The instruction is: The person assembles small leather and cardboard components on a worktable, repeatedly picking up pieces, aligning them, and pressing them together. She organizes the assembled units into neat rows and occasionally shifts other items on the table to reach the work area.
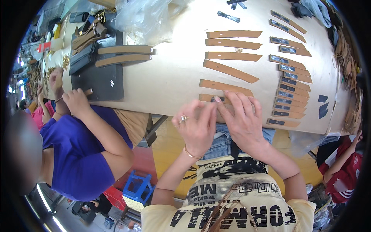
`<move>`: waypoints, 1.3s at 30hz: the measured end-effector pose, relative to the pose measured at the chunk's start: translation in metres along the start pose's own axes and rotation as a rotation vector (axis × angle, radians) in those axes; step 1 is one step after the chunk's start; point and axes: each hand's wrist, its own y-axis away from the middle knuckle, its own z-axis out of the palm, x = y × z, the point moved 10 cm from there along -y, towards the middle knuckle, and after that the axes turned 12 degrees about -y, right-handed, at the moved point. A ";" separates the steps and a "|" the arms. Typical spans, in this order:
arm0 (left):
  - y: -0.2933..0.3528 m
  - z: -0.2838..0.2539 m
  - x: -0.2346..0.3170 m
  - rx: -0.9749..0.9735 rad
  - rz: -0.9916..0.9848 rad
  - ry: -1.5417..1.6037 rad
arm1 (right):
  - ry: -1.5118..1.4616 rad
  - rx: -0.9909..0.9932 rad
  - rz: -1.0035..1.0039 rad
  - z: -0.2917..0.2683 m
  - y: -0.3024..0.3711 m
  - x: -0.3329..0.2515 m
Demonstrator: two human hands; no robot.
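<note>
My left hand [196, 125] is closed, thumb and fingertips pinched together above the nearest brown strip [205, 96]. What it pinches is mostly hidden, though a small dark spot shows on the strip beside the fingertips. My right hand [244, 118] has its fingers stretched out over the right end of that strip, its thumb meeting the left fingertips. Just beyond lies another brown strip [222, 84] with a slanted end. Farther up the column are several more, such as a brown strip [232, 56].
To the right, a column of brown strips bears black shiny patches, one a patched strip [284, 122]. Small dark pieces [323, 110] lie near the right edge. At left, a co-worker in a purple shirt [77, 150] sits by a black board [112, 83]. A clear plastic bag [145, 19] lies behind.
</note>
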 end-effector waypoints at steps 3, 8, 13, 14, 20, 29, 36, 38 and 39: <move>-0.004 0.005 -0.015 -0.020 -0.098 0.024 | -0.020 0.006 0.003 0.001 0.001 0.001; -0.007 0.018 -0.043 -0.171 -0.334 0.211 | -0.039 0.022 0.006 0.002 0.003 0.003; -0.008 0.024 -0.047 -0.221 -0.382 0.267 | -0.038 0.047 -0.005 0.001 0.004 0.003; -0.007 0.025 -0.048 -0.219 -0.392 0.291 | -0.036 0.045 -0.004 0.001 0.004 0.003; -0.007 0.030 -0.051 -0.239 -0.407 0.293 | -0.046 0.039 -0.007 0.001 0.002 0.002; -0.005 0.031 -0.051 -0.218 -0.380 0.265 | 0.015 0.038 -0.029 0.000 0.001 0.000; 0.003 0.002 -0.025 -0.024 0.046 0.074 | 0.034 0.050 -0.030 -0.001 0.000 -0.002; 0.006 0.010 -0.022 -0.088 0.094 -0.072 | 0.043 0.046 -0.036 0.000 0.002 -0.002; 0.008 0.015 -0.021 -0.123 0.125 -0.147 | 0.055 0.039 -0.039 0.001 0.002 -0.002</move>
